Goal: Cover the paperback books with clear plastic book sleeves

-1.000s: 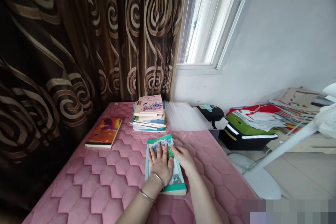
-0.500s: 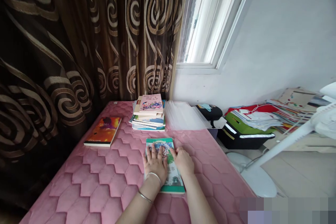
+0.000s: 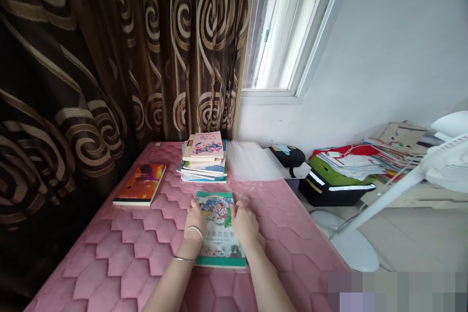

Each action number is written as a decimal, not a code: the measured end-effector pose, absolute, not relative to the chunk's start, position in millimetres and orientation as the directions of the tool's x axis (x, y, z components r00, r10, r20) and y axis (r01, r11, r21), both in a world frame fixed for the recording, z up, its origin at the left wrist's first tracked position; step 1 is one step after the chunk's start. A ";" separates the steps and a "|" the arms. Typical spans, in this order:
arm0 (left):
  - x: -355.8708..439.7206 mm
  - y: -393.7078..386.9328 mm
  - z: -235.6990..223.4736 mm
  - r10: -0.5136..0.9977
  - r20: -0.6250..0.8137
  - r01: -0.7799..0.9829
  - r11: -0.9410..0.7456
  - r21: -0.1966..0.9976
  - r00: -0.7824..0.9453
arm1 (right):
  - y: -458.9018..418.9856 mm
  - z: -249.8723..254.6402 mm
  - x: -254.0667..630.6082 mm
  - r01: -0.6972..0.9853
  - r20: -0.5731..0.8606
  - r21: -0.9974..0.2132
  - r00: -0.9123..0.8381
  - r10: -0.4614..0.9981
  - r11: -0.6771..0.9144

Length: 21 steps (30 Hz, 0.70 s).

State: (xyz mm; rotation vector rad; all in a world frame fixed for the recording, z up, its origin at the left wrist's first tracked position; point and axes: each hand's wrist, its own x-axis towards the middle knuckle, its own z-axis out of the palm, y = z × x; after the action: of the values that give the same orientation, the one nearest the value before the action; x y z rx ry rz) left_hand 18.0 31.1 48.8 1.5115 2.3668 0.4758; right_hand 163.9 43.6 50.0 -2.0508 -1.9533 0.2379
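Change: my left hand (image 3: 195,222) has left the green-bordered, illustrated paperback's (image 3: 219,214) cover for its left edge; right hand (image 3: 244,222) at right | Grip: hands apart, fingers curled; clamping unclear | Place: flat, short of pink quilted mattress's (image 3: 135,253) far edge | Meaning: 2 sides flanked

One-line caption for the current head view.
Two hands at the sides of a green-bordered book on a pink quilted surface.

You're in a room of a home, by the look of the pink quilted bedding (image 3: 146,248) and the long swirl-patterned curtain (image 3: 183,48) beside the window (image 3: 281,29). Your right side shows a white fan (image 3: 387,200) (its base on pale floor tiles (image 3: 420,239)) and heaped papers (image 3: 351,163).
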 end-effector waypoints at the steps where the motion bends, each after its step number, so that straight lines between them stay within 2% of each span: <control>1: 14.4 31.6 48.6 0.909 -0.063 0.817 0.400 0.415 -0.413 | 43.4 49.3 163.1 0.938 0.084 -0.347 0.026 0.996 0.004; 4: 5.6 28.0 48.3 0.902 -0.036 0.828 0.410 0.382 -0.431 | 43.5 45.7 161.2 0.910 0.086 -0.396 -0.100 0.991 0.126; 7: 3.1 21.0 48.6 0.909 0.052 0.871 0.378 0.313 -0.413 | 44.5 40.9 160.4 0.890 0.121 -0.408 -0.170 0.978 0.205; 9: 7.3 18.5 48.6 0.930 0.117 0.922 0.316 0.226 -0.347 | 45.4 38.3 160.2 0.888 0.130 -0.403 -0.184 0.974 0.221; 11: 17.2 19.9 47.8 0.966 0.114 0.965 0.214 0.154 -0.232 | 46.3 36.4 160.1 0.891 0.127 -0.396 -0.185 0.974 0.221; 14: 37.7 29.1 44.9 1.000 0.017 0.984 -0.004 0.180 0.001 | 47.9 33.8 160.1 0.896 0.110 -0.393 -0.178 0.978 0.207; 16: 47.9 37.5 42.7 0.990 0.008 0.965 -0.137 0.223 0.139 | 48.9 31.8 160.3 0.895 0.099 -0.395 -0.181 0.978 0.206; 18: 50.1 45.0 41.3 0.983 0.023 0.954 -0.182 0.239 0.182 | 49.6 29.9 160.4 0.896 0.098 -0.393 -0.183 0.978 0.207; 21: 37.3 52.1 40.6 0.994 0.027 0.967 -0.105 0.231 0.102 | 49.8 27.8 160.1 0.901 0.116 -0.380 -0.180 0.977 0.211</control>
State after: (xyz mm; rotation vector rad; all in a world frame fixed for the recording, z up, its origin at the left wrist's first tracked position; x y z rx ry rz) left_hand 37.3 52.1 40.6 2.2114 1.9900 0.2641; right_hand 160.1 49.8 27.8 -1.7570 -2.1610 0.3220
